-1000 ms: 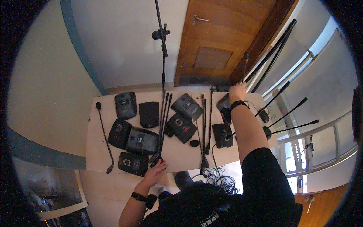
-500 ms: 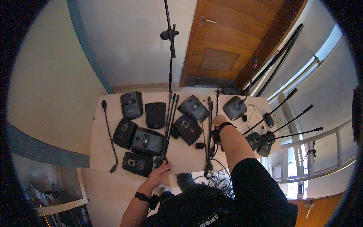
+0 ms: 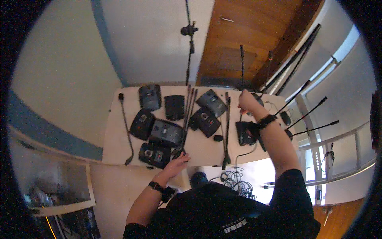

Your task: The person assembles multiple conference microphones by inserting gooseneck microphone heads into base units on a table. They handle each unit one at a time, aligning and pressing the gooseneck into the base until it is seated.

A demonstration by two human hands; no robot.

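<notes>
My right hand (image 3: 248, 102) is closed around the thin black stem of a gooseneck microphone (image 3: 242, 65), held upright over the right part of the table. Below that hand, a black microphone base (image 3: 246, 134) lies by the near edge, partly covered by my wrist. My left hand (image 3: 175, 164) reaches over the near edge with its fingers stretched out. Its fingertips touch or nearly touch the near ends of several loose gooseneck microphones (image 3: 186, 126) lying side by side. Left of them, black microphone bases (image 3: 166, 132) lie close together, some overlapping.
Another gooseneck microphone (image 3: 125, 127) lies at the left of the pale table (image 3: 113, 149). A small black foam windscreen (image 3: 218, 138) sits mid-table. More upright gooseneck microphones (image 3: 308, 115) stand at the right. Tangled cables (image 3: 238, 185) hang below the near edge. A microphone stand (image 3: 188, 59) rises behind.
My right hand has moved up and away, with an upright gooseneck microphone now showing in it. A base shows below that forearm. My left hand stays by the loose microphones; the view has shifted.
</notes>
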